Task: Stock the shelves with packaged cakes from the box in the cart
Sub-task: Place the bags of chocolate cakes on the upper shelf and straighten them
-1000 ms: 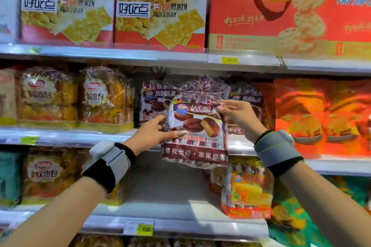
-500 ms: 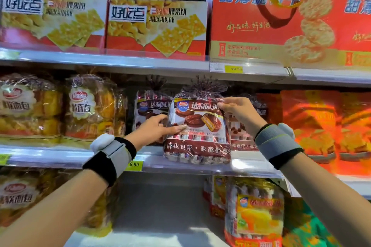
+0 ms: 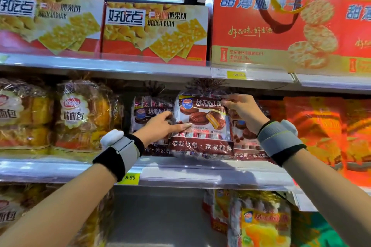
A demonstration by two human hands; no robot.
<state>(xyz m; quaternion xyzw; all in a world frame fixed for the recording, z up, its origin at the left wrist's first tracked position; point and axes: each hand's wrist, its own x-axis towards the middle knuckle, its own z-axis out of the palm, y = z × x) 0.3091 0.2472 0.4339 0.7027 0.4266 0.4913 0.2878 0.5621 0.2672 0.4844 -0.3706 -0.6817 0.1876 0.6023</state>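
On the middle shelf [image 3: 180,168], both hands' fingers [image 3: 230,104] pinch the cake bag [image 3: 202,126] between them.

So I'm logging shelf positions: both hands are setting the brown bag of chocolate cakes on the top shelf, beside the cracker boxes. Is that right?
Not quite. The head view shows the left hand and right hand setting the brown cake bag on the middle shelf, among other bags of the same kind. The cracker boxes sit on the shelf above.
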